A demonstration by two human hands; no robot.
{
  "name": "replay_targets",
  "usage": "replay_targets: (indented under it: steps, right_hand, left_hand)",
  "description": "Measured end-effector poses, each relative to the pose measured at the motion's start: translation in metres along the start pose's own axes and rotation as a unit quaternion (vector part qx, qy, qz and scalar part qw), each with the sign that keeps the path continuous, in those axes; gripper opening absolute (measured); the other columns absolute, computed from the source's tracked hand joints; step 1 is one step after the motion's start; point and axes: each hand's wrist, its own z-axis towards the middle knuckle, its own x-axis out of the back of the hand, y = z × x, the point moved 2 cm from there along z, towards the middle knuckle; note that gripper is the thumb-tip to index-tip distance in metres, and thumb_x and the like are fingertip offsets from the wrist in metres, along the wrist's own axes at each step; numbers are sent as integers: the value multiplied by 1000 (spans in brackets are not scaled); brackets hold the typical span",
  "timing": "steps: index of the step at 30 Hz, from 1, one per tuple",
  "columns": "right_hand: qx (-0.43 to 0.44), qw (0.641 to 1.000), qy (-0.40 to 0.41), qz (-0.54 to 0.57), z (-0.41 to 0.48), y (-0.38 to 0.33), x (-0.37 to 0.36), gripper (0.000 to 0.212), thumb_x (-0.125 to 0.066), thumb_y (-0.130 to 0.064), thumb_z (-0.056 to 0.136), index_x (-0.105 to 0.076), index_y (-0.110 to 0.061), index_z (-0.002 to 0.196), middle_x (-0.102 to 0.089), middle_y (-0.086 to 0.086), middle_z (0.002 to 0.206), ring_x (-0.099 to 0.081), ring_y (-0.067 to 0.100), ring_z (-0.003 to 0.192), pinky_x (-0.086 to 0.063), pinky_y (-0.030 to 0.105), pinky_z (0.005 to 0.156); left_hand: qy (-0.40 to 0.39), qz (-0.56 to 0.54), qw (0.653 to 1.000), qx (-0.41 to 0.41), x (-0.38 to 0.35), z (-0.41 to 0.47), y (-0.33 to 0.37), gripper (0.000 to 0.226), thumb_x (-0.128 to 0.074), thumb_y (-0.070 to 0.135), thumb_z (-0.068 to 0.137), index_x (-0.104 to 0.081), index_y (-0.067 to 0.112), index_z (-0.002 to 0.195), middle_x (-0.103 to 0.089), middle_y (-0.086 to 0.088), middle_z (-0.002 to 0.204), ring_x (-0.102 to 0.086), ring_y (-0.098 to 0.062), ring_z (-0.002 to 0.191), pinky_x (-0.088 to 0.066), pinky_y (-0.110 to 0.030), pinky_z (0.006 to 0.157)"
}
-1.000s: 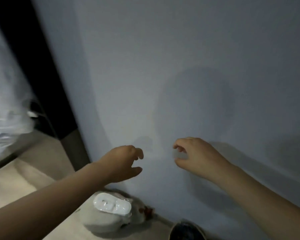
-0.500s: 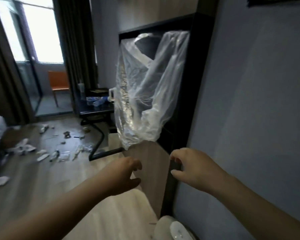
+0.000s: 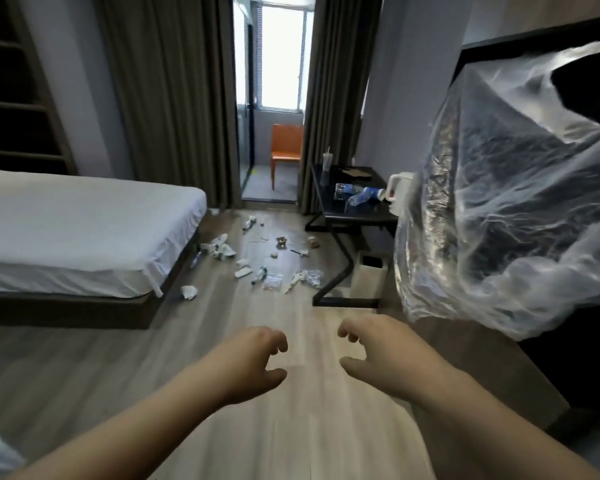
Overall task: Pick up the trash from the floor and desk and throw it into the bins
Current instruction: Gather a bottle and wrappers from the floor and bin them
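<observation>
While both arms reach forward, left hand (image 3: 253, 362) and right hand (image 3: 378, 351) curl half-open, empty.

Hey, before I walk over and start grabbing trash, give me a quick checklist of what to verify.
1. Left hand empty: ok.
2. Right hand empty: ok.
3. Floor path to the scattered trash unobstructed: ok.
4. White bin beside the desk in sight: ok.
5. Room left in that bin: cannot tell.
6. Desk trash spotted, bottles lying on top: ok.
</observation>
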Motion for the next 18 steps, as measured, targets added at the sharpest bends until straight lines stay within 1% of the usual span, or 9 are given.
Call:
replay_targets:
  steps: [5, 10, 18]
  right_hand:
    - [24, 999, -25, 3, 82, 8, -21, 40, -57, -39, 86, -53, -29, 125, -58, -10, 119, -53, 12, 112, -44, 27, 89]
    - [35, 999, -26, 10, 175, 41, -31, 40, -58, -40, 86, -54, -29, 124, -58, -9, 117, -53, 11, 110, -46, 26, 88]
    - [25, 998, -42, 27, 309, 113, -34, 42, -57, -41, 86, -54, -28, 126, -59, -10, 118, -54, 9, 111, -45, 25, 88]
  left_hand:
    - [3, -8, 999, 36, 2, 47, -55, 38, -58, 41, 88, -53, 26, 122, -57, 9, 121, -56, -9, 106, -43, -21, 84]
    - [9, 5, 998, 67, 15, 124, -103, 39, -58, 43, 87, -54, 27, 122, -59, 9, 120, -57, -10, 105, -46, -26, 90]
    - [5, 9, 995, 99, 47, 257, -151, 39, -57, 42, 87, -54, 26, 123, -58, 8, 120, -56, -10, 107, -44, -22, 88]
